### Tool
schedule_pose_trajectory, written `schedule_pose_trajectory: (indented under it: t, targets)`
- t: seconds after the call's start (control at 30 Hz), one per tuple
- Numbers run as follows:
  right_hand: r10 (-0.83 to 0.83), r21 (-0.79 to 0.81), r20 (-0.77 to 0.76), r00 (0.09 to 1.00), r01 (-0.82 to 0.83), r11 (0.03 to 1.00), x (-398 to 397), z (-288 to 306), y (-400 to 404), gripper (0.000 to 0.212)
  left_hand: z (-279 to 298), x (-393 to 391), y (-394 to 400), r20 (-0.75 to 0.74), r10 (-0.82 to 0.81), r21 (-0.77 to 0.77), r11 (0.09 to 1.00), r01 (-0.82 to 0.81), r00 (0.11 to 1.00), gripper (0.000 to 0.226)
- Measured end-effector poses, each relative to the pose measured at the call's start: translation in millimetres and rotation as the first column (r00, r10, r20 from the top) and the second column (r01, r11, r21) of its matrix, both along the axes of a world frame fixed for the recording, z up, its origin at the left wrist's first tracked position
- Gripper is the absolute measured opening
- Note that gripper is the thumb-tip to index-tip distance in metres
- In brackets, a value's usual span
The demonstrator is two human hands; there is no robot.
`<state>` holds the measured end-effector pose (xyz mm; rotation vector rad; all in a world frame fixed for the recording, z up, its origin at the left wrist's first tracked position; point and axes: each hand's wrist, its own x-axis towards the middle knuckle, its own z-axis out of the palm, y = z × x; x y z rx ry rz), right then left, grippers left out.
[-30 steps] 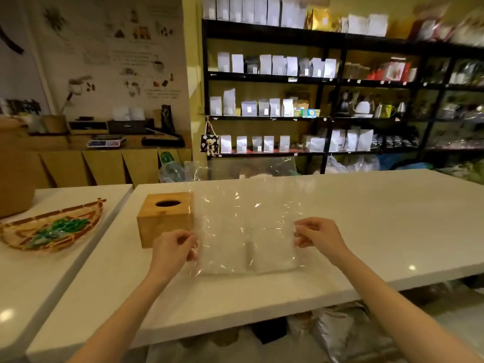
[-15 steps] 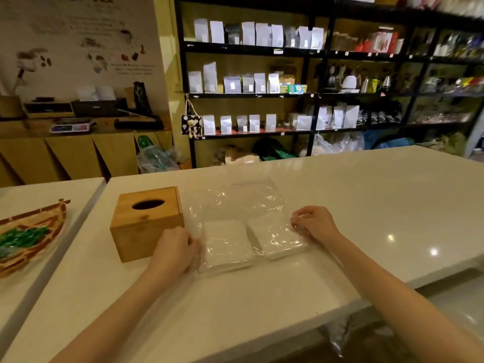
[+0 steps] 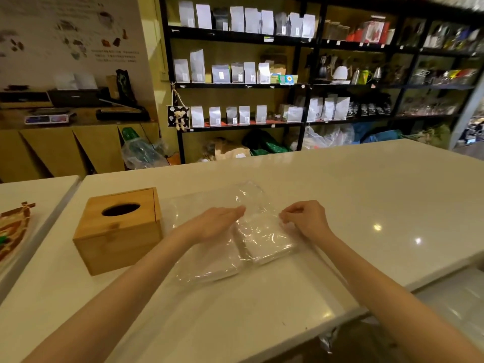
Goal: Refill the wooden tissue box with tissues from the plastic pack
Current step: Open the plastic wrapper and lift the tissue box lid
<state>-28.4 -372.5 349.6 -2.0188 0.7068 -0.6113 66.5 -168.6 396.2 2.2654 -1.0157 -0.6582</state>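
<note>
Head view, opening of the pack. The plastic pack (image 3: 243, 231) lay flat on the white table (image 3: 366, 195), directly in front of the person and just to the right of the wooden tissue box (image 3: 119, 227); pack and box stood close but apart. Through the clear film two white tissue stacks (image 3: 269, 242) showed side by side at the near end, while the far end of the film was slack, empty and wrinkled. This slack end was presumably where the pack opens, which would explain why both hands worked at the far side of the stacks rather than on them.

The left hand (image 3: 214, 224) rested on the film with fingers extended and together, palm down, apparently pinning the pack so that it would not slide. The right hand (image 3: 305, 221) was curled, its fingertips drawn together at the film's right edge; a pinch on the plastic was likely, though the film was too clear to confirm that it was actually clamped between them.

The box sat upright with its oval slot uppermost; the slot looked dark and no tissue protruded. Its placement beside the pack kept the transfer short. The task was judged to be at an early stage: pack still closed around the stacks, box not yet opened. A woven tray (image 3: 13, 229) on the adjacent table (image 3: 39, 187) took no part.
</note>
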Motion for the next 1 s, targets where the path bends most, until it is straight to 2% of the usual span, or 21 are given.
schedule_pose_trajectory:
  t: [0.13,0.23,0.27,0.33,0.37,0.4,0.5,0.6,0.7,0.77,0.87,0.93,1.0]
  targets:
    - [0.057,-0.019,0.084,0.995,-0.056,0.998,-10.6,9.7,-7.8,0.012,0.1,10.0,-5.8,-0.185,0.022,0.013,1.000,-0.020,0.983,0.068]
    - [0.232,0.207,0.255,0.939,-0.287,0.935,-26.4,26.3,-11.3,0.008,5.2,20.3,-1.0,-0.383,-0.026,-0.091,0.996,-0.010,0.923,0.072]
    - [0.297,0.317,0.316,0.901,-0.395,0.862,-32.2,31.1,-14.1,0.005,5.0,25.5,0.8,-0.468,-0.053,-0.140,0.990,-0.015,0.882,0.075]
    - [0.419,0.501,0.436,0.796,-0.601,0.622,-44.2,40.1,-19.4,0.019,5.5,34.5,3.7,-0.600,-0.088,-0.196,0.980,-0.039,0.795,0.080]
    - [0.482,0.532,0.446,0.754,-0.657,0.535,-48.7,42.1,-22.5,0.025,6.6,36.7,5.9,-0.631,-0.095,-0.202,0.978,-0.044,0.770,0.081]
    - [0.543,0.538,0.425,0.724,-0.684,0.492,-53.1,43.9,-23.9,0.029,7.6,37.6,8.2,-0.641,-0.100,-0.197,0.980,-0.037,0.761,0.082]
    - [0.682,0.492,0.262,0.682,-0.703,0.514,-62.6,38.8,-30.5,0.035,12.9,31.8,16.9,-0.585,-0.120,-0.118,0.991,0.062,0.802,0.076]
    - [0.758,0.516,0.138,0.638,-0.699,0.495,-68.4,31.1,-33.5,0.043,19.0,18.9,21.1,-0.414,-0.118,0.058,0.986,0.156,0.903,0.068]
    - [0.836,0.600,0.013,0.548,-0.673,0.432,-69.9,28.2,-30.6,0.069,21.3,6.7,20.5,-0.393,-0.105,0.141,0.975,0.173,0.913,0.068]
    - [0.862,0.610,-0.081,0.500,-0.660,0.439,-68.4,28.7,-26.4,0.080,20.6,-0.1,20.5,-0.372,-0.086,0.148,0.977,0.151,0.924,0.068]
    - [0.845,0.533,-0.234,0.480,-0.664,0.525,-65.3,33.3,-17.4,0.070,12.1,-11.3,20.6,-0.292,-0.038,0.122,0.990,0.076,0.956,0.062]
    - [0.800,0.425,-0.363,0.478,-0.679,0.598,-62.0,42.5,-8.9,0.056,0.7,-18.3,20.6,-0.153,-0.014,0.017,1.000,0.017,0.988,0.055]
    - [0.754,0.301,-0.459,0.470,-0.716,0.630,-53.8,54.8,2.6,0.041,-5.8,-25.0,24.3,-0.017,0.017,-0.082,0.996,-0.018,1.000,0.047]
